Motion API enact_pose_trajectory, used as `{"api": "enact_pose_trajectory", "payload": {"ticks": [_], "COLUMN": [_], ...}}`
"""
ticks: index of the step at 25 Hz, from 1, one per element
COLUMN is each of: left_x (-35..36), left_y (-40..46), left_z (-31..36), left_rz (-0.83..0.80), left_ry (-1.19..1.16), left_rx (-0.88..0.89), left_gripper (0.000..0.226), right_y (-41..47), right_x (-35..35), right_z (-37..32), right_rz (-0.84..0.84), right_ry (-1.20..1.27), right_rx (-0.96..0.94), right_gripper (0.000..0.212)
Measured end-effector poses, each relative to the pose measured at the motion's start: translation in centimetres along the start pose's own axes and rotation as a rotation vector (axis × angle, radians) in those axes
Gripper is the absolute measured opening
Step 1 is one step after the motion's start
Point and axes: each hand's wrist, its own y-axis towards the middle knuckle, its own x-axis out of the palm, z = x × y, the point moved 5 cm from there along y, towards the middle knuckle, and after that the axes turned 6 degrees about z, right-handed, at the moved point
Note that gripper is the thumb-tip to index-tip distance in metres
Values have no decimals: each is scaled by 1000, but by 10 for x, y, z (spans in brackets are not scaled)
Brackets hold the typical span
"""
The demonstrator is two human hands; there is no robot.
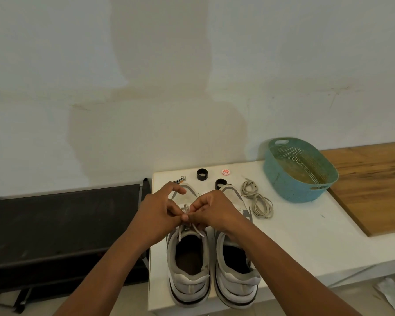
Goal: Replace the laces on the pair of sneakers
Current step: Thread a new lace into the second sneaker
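Observation:
Two white and grey sneakers stand side by side on the white table [294,242], heels toward me. Over the left sneaker [188,267] both hands meet at its white lace [187,209]. My left hand [156,212] and my right hand [212,210] each pinch the lace near the tongue, with a small loop rising between the fingertips. Loose lace ends hang down over the shoe opening. The right sneaker [236,270] is partly covered by my right wrist, and its lacing is hidden. A coil of beige laces [258,200] lies on the table to the right of the shoes.
A teal perforated basket [283,179] sits at the back right, beside a wooden board [369,185]. Two black rings [202,174], a red-and-white disc [225,171] and a small key-like item [180,180] lie behind the shoes. A dark rack [62,224] stands to the left.

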Motion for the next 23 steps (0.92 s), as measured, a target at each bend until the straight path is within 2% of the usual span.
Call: {"api": "enact_pose_trajectory", "payload": {"ticks": [4,7,9,11,13,16,19,23], "left_x": [0,-1,1,6,7,-2,-5,-3], "left_y": [0,4,5,6,6,6,3,0], "left_z": [1,-11,-20,-23,-23,-20,-21,-19], "left_rz": [-25,-74,-64,-40,22,121,54,-48], "left_ry": [15,-91,-236,-349,-391,-350,-366,-394], "left_rx": [7,-164,-309,-386,-377,-306,-345,-406], "left_gripper": [58,45,32,29,28,10,4,13], "right_y": [4,2,1,1,1,0,2,0], "right_x": [1,1,0,0,0,3,3,1], "right_z": [0,-2,-4,-6,-7,-5,-3,-2], "right_rz": [21,9,-9,-28,-18,35,78,123], "right_ry": [-108,-113,-100,-112,-112,-78,-83,-43], "right_rx": [-100,-124,-131,-145,-134,-79,-51,-21], "right_gripper": [13,13,13,14,18,18,11,9]}}
